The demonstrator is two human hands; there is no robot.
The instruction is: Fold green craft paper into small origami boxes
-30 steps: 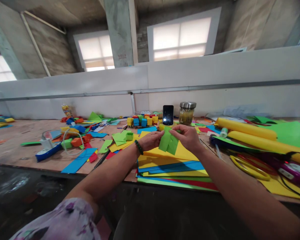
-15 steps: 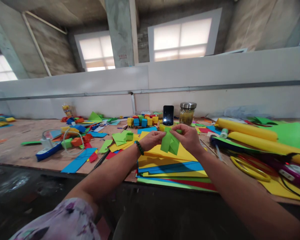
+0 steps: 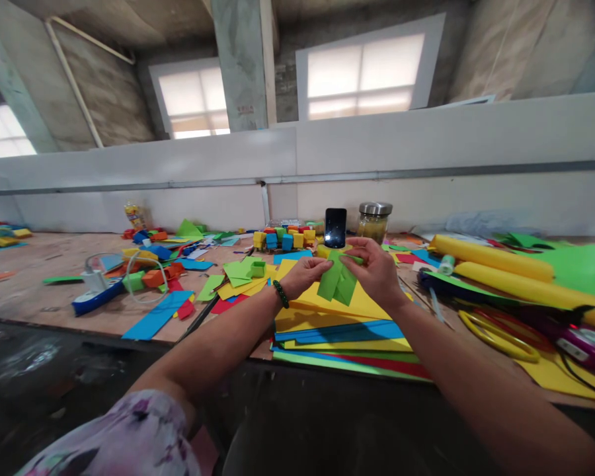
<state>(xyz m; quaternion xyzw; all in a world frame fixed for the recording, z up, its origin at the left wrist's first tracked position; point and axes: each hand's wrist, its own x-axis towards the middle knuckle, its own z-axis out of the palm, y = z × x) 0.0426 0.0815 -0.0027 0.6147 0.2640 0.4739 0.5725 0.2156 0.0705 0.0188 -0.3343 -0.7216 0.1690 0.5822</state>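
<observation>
A folded piece of green paper (image 3: 336, 279) is held up between my two hands, with its flaps hanging down. My left hand (image 3: 302, 276), with a dark beaded bracelet at the wrist, pinches its upper left edge. On the other side my right hand (image 3: 374, 270) grips the upper right part between thumb and fingers. Below lies a stack of coloured sheets (image 3: 337, 330), yellow on top with blue, red and green beneath. Just left of my left hand are loose green pieces (image 3: 238, 272) and a small green paper box (image 3: 258, 268).
Behind my hands stand a phone (image 3: 335, 227), a lidded glass jar (image 3: 374, 221) and a cluster of small coloured paper boxes (image 3: 284, 239). Yellow rolls (image 3: 493, 256), yellow-handled scissors (image 3: 498, 336) and a purple device (image 3: 588, 344) lie right. A power strip (image 3: 96, 296) sits left.
The green paper's lower flaps have shifted and sit closer together. My right hand has tilted slightly, its fingers still on the paper; my left hand keeps its pinch.
</observation>
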